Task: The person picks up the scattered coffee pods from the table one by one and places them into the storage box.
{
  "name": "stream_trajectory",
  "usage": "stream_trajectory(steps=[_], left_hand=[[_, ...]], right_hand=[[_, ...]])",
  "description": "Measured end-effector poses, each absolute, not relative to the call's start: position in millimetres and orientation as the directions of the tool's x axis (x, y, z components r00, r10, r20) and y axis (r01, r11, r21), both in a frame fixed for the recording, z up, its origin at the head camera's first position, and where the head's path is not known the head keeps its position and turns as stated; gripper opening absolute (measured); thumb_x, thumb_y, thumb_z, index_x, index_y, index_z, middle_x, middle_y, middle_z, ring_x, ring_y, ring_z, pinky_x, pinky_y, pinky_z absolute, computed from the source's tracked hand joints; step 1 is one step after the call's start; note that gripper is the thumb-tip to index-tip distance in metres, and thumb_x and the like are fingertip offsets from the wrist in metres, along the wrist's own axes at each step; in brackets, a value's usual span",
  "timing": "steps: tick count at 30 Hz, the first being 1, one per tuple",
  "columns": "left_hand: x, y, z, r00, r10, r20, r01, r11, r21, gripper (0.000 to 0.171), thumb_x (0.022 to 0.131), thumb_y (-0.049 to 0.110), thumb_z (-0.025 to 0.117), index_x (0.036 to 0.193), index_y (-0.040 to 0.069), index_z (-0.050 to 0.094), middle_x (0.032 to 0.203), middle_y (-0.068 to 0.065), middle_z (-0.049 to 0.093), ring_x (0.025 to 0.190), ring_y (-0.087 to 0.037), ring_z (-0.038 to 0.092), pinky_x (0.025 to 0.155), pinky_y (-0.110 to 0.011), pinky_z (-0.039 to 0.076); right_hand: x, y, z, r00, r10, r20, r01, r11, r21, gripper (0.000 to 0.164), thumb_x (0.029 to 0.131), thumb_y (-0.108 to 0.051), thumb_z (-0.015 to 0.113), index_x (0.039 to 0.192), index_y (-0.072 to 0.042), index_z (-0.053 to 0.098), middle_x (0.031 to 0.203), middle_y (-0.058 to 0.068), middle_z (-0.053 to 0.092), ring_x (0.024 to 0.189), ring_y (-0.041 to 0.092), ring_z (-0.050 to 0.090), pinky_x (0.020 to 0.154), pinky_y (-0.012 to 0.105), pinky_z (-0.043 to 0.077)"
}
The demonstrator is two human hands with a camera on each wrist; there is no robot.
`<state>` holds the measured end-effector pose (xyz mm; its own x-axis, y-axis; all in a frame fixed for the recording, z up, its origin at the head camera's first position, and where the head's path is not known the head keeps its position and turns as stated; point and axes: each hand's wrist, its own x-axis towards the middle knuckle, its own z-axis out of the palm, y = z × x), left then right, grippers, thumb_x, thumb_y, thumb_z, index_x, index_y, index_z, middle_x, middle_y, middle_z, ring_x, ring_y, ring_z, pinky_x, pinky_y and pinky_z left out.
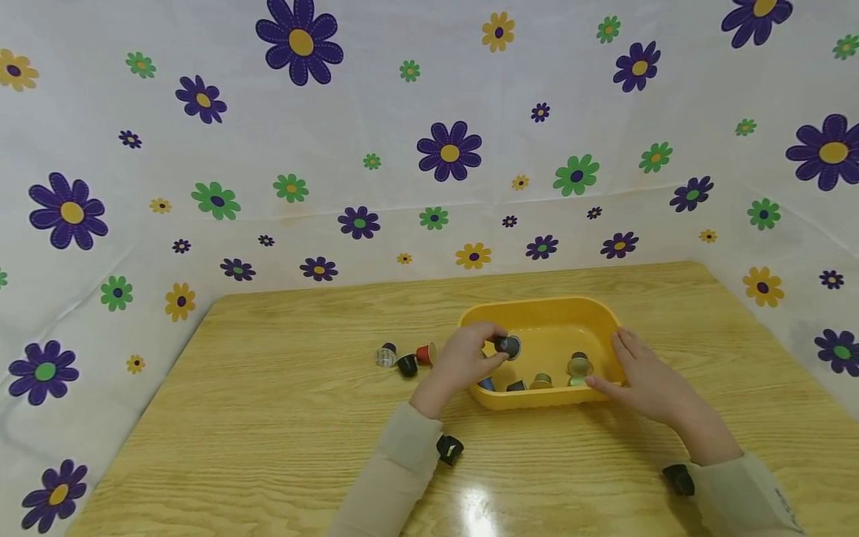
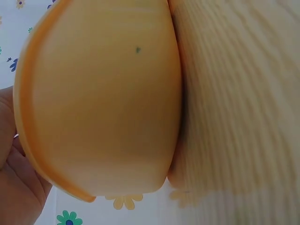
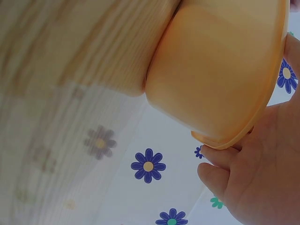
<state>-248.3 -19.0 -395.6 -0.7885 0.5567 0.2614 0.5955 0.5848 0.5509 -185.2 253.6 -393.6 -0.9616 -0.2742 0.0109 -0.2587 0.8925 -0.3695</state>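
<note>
My left hand (image 1: 466,356) pinches a dark coffee capsule (image 1: 508,346) between thumb and fingers, over the left part of a yellow plastic tub (image 1: 550,400). On the tub's right end lies my right hand (image 1: 654,384), fingers extended along the rim and thumb over the front corner. Inside the tub are several capsules, among them a tan capsule (image 1: 540,381), a blue capsule (image 1: 486,383) and a beige capsule (image 1: 580,365). Both wrist views mostly show the tub's outer wall (image 2: 103,103), with the left hand's held capsule hidden there.
Left of the tub, on the wooden table (image 1: 282,418), lie a red capsule (image 1: 426,353), a black capsule (image 1: 407,365) and a clear-looking capsule (image 1: 385,356). A white flower-patterned cloth (image 1: 376,97) hangs behind and at both sides of the table.
</note>
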Motion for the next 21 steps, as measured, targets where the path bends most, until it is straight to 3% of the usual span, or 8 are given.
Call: stream_trajectory(steps=[11, 21], left_hand=[[-247.6, -12.9, -397.0, -0.765, 0.598, 0.239, 0.626, 0.608, 0.488, 0.028, 0.083, 0.018, 0.063, 0.108, 0.005, 0.059, 0.102, -0.004, 0.06, 0.092, -0.014, 0.056, 0.079, -0.022, 0.045], [-247.6, -12.6, -400.6, -0.764, 0.597, 0.242, 0.628, 0.604, 0.491, 0.028, 0.083, 0.018, 0.062, 0.107, 0.004, 0.059, 0.102, -0.005, 0.06, 0.093, -0.015, 0.056, 0.079, -0.023, 0.045]], right_hand=[[-184.2, 254.3, -393.9, -0.961, -0.276, 0.016, -0.262, 0.892, -0.368, 0.091, 0.084, -0.053, 0.048, 0.132, 0.018, 0.017, 0.138, 0.034, 0.01, 0.125, 0.046, 0.012, 0.098, 0.056, 0.017], [-184.3, 253.2, -392.9, -0.962, -0.274, 0.011, -0.259, 0.894, -0.365, 0.092, 0.084, -0.054, 0.048, 0.132, 0.018, 0.018, 0.138, 0.034, 0.01, 0.125, 0.046, 0.012, 0.097, 0.057, 0.018]])
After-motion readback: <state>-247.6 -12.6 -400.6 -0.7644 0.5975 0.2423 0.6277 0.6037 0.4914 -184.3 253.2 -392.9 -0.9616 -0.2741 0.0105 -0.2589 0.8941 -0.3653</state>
